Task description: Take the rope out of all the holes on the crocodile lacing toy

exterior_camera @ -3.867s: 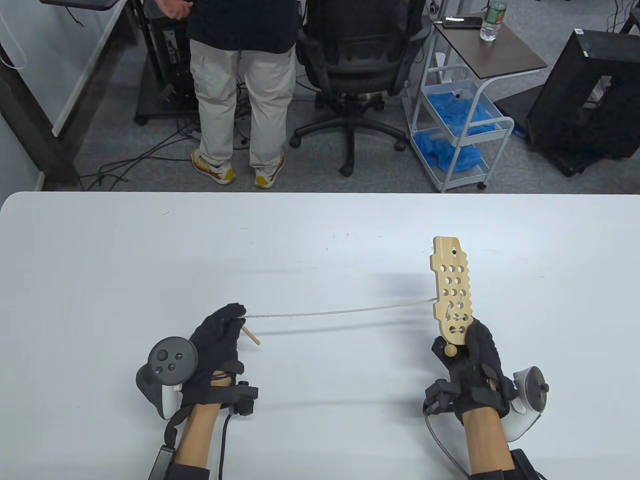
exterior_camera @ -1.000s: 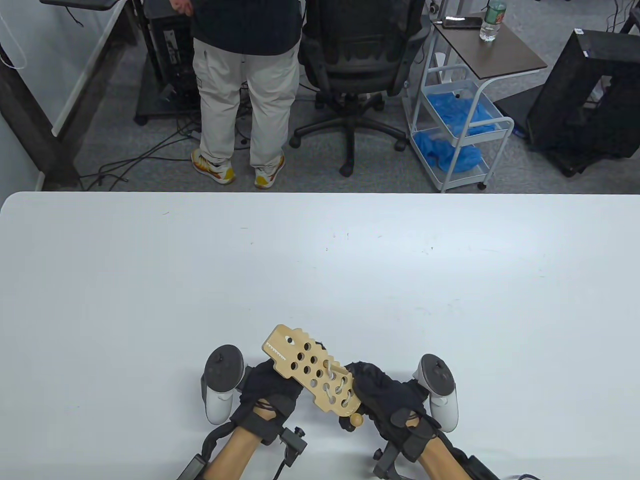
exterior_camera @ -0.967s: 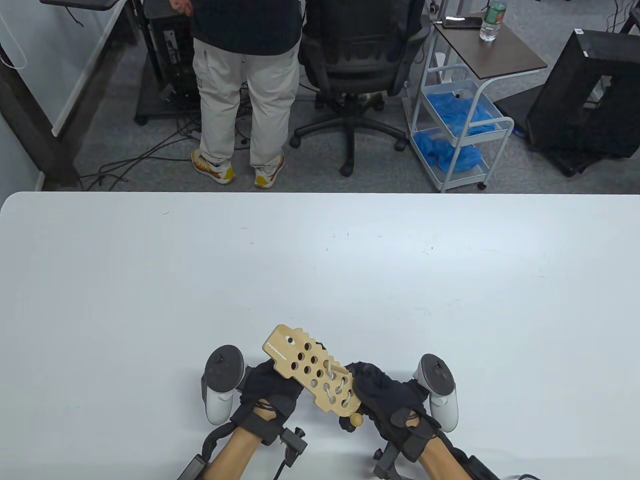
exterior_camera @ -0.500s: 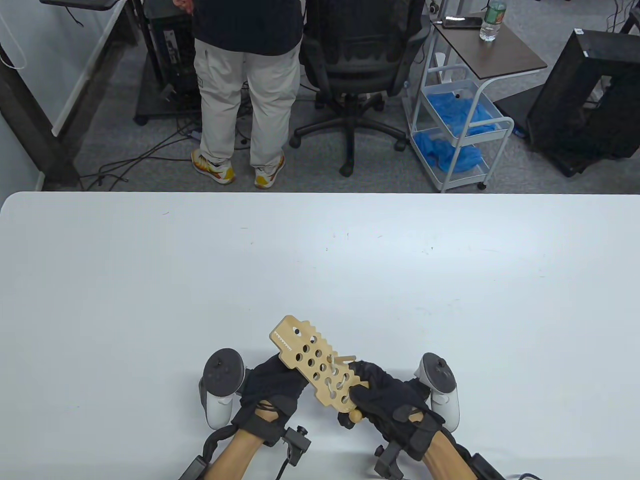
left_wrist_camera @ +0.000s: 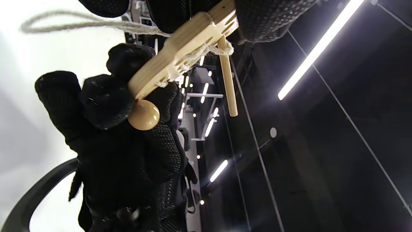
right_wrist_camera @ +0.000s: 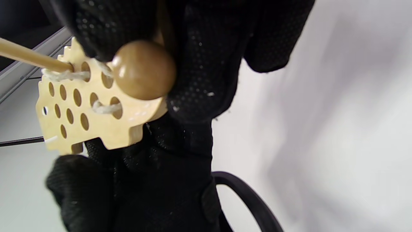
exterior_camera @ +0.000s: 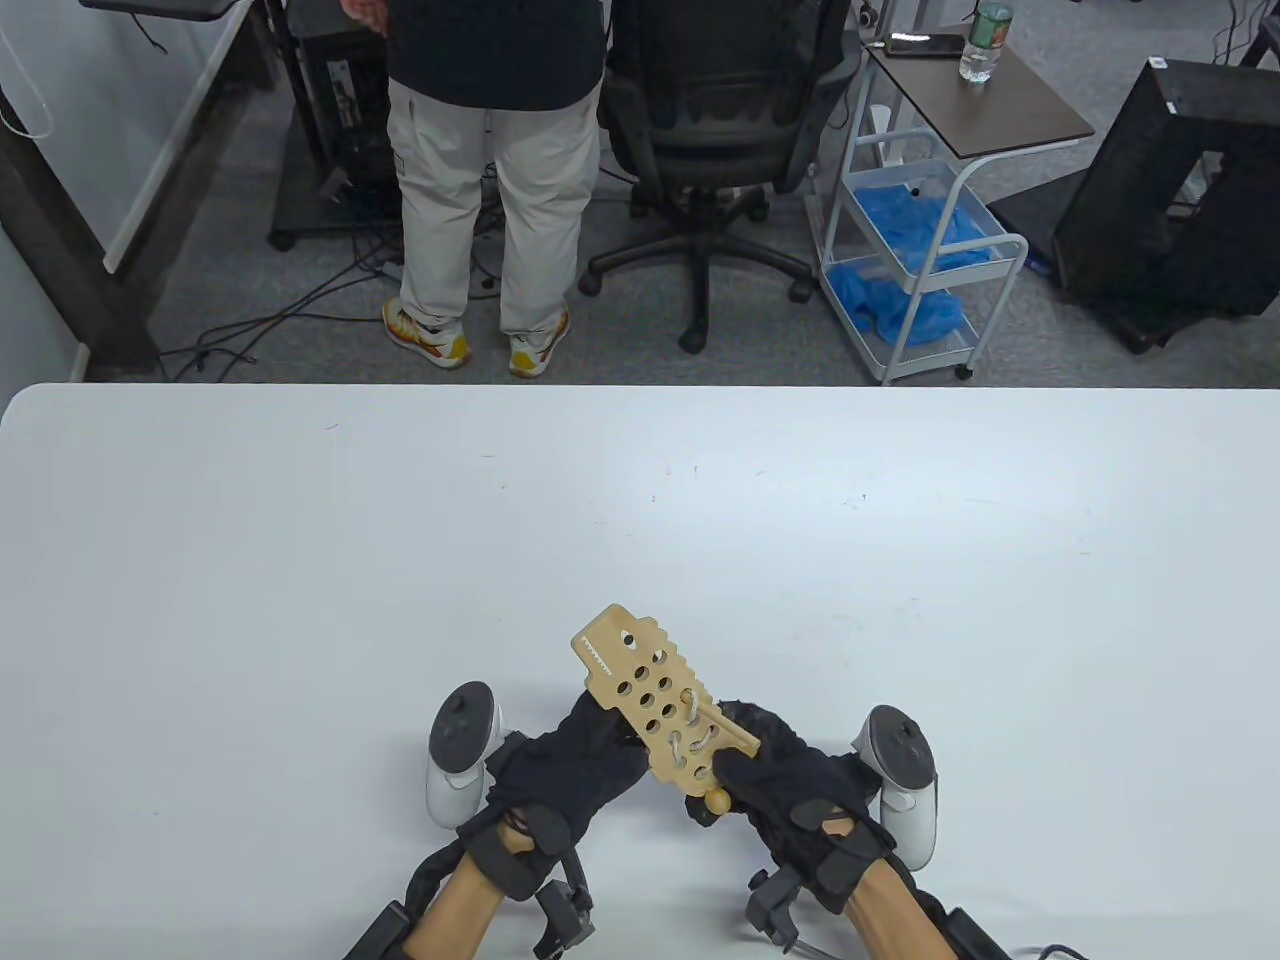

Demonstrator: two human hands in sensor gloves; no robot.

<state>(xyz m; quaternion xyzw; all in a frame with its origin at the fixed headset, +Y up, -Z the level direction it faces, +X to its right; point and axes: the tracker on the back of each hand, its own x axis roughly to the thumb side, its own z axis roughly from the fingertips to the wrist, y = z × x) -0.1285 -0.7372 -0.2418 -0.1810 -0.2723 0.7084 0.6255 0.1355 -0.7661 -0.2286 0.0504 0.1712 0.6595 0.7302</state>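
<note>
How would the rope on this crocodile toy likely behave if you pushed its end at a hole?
Probably floppy: the rope sags in a loose loop. Its wooden needle looks stiff, so it likely guides threading through the crocodile board.

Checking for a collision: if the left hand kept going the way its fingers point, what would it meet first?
Probably the crocodile board: the left hand points up-right, already under it. The right hand lies behind; depth is unclear.

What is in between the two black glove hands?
The wooden crocodile toy sits between the left hand and right hand, with rope laced through it, seen in the table view.
</note>
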